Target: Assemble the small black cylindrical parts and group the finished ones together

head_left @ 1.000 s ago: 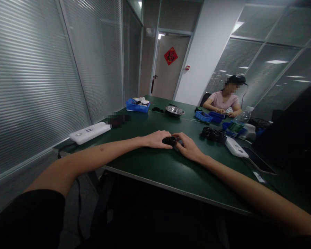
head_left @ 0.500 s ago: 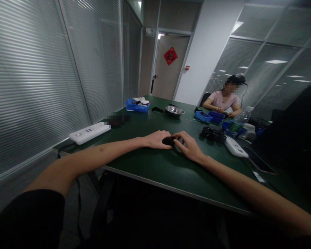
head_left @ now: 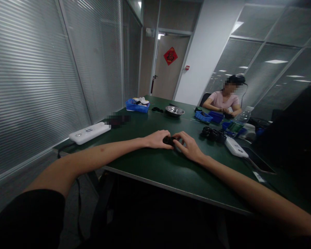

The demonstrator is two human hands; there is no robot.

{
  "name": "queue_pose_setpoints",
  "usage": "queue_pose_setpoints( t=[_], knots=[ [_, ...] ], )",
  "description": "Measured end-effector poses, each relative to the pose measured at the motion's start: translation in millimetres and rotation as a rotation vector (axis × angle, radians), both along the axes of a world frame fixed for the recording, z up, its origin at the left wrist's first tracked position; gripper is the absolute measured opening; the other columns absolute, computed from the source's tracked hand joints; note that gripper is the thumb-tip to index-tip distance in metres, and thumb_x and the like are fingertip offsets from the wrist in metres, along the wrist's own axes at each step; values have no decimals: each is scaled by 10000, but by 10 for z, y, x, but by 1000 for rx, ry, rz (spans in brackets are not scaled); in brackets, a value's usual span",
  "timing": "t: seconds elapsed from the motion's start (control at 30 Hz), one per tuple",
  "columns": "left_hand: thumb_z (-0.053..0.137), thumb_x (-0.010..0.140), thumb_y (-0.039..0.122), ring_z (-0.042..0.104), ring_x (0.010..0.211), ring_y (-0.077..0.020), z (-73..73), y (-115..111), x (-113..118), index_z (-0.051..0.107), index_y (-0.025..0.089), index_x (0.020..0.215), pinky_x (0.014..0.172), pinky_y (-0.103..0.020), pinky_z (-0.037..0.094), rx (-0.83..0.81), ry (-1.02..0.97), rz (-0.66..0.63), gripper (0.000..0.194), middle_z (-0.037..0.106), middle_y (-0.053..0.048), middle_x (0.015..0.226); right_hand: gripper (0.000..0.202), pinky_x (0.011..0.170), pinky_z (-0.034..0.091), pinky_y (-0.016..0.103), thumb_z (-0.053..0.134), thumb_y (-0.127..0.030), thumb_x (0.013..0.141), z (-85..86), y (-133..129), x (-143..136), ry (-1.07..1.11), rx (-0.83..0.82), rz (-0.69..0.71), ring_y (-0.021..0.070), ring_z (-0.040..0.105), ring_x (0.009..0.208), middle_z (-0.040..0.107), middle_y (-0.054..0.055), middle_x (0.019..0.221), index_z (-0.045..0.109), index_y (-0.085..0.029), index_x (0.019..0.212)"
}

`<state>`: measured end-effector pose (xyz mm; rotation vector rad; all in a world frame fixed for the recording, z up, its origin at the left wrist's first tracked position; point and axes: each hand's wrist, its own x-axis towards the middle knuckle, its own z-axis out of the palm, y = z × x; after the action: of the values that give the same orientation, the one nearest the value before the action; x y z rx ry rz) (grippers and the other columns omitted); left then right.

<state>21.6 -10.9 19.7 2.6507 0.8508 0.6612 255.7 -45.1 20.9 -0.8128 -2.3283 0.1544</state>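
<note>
A small black rounded object (head_left: 168, 140), whose kind I cannot make out, is at the middle of the green table (head_left: 145, 162). My left hand (head_left: 158, 139) is closed around its left side, thumb nearest me. From the right, my right hand (head_left: 188, 146) curves in, and its thumb and fingertips pinch the object's right end. Fingers hide part of it. To the right of my right hand lies a cluster of black round parts (head_left: 213, 133).
Beyond my hands stand a metal bowl (head_left: 174, 111) and a filled blue basket (head_left: 137, 105). A white power bank-like box (head_left: 90, 132) lies left. On the right are a bottle (head_left: 238, 123), a second white box (head_left: 235, 147) and a phone (head_left: 259, 159). A person (head_left: 224, 100) sits across.
Both my hands stay in nearly the same place, with the black object shifting or turning very slightly between them. The person across has drawn their hands closer together.
</note>
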Motion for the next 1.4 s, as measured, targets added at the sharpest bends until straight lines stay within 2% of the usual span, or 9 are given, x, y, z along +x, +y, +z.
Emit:
queue_pose_setpoints(
  t=[0.3,0.63,0.77,0.87,0.93,1.07,1.4],
  knots=[
    [683,851,584,593,1055,-271,22,1,-18,631,163,1127,904,-370,458,-18,3,-21,506,646,-96,1109,237,768,526,361,514,-412,1046,-1,2,2,-6,-2,-2,235,634,934,636,81,1041,613,-229,1159],
    [615,864,425,559,1093,-278,31,2,-13,605,166,1225,979,-410,437,-14,69,-75,444,628,-99,1168,245,777,542,375,506,-415,1048,12,-17,-3,-4,-15,-6,241,638,946,638,84,1052,611,-237,1179],
    [603,898,545,560,1073,-270,6,-5,-3,608,168,1228,962,-401,437,-23,61,-39,501,628,-100,1152,260,761,548,375,502,-425,1047,17,-18,-9,-6,-23,-3,241,637,932,639,88,1054,611,-235,1189],
    [627,854,697,562,1052,-265,-22,3,4,617,167,1200,924,-376,441,-19,30,42,633,622,-99,1136,257,774,543,377,509,-424,1046,14,-12,-15,-9,-13,-11,243,638,939,642,89,1055,616,-233,1181],
    [643,837,719,558,1043,-261,-26,10,2,629,165,1143,902,-362,439,3,22,61,633,620,-94,1118,255,781,540,376,517,-423,1043,12,-8,-15,-9,-9,-13,243,640,943,644,88,1057,620,-232,1177],
    [637,876,663,557,1027,-250,-4,6,-5,632,165,1111,887,-351,436,42,20,14,550,625,-88,1111,252,787,537,373,517,-416,1045,12,-3,-8,-6,-8,-6,241,640,942,643,85,1044,626,-230,1175],
    [652,855,445,553,1101,-276,17,-2,-7,609,167,1250,995,-406,429,-7,28,-77,485,625,-102,1186,259,778,538,370,497,-416,1055,27,-23,-4,-8,-18,2,242,637,950,639,88,1062,619,-238,1199]
  ],
)
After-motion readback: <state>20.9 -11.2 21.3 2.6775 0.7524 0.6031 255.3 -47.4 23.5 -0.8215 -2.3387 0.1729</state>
